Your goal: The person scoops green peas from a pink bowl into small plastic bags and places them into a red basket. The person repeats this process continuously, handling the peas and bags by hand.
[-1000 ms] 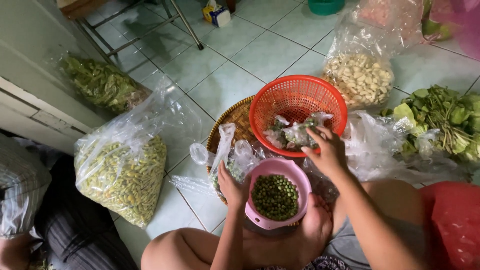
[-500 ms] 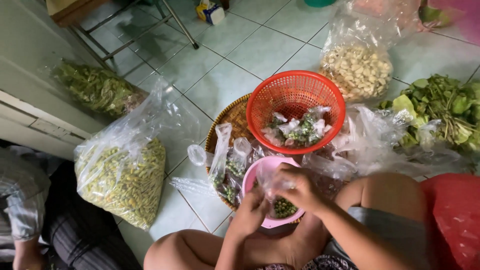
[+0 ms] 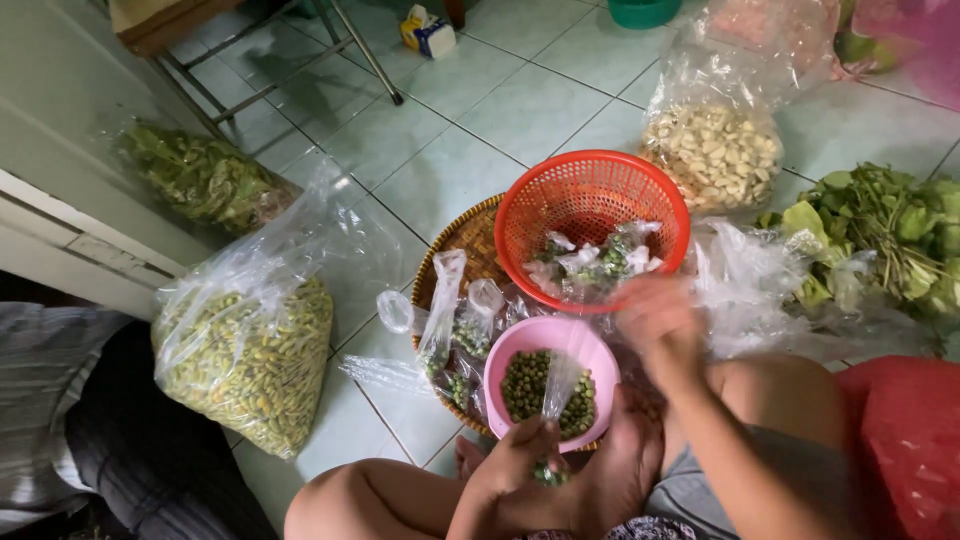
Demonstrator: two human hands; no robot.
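Bagging peas: left hand (image 3: 520, 470) fingers pinch a small clear bag (image 3: 556, 400) over the pink bowl (image 3: 505, 352); right hand (image 3: 660, 325) blurred, grip unclear; likely filling next.

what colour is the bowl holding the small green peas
Pink: the bowl of peas is a plain pink, seen clearly in the head view.

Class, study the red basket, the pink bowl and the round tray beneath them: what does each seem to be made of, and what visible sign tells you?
Red basket: likely moulded plastic, slightly glossy; an even lattice of small holes.
Pink bowl: probably plastic, smooth, uniform colour, thick rounded rim.
Round tray: seems woven bamboo or rattan, matte brown; criss-cross strips and a bound rim show.
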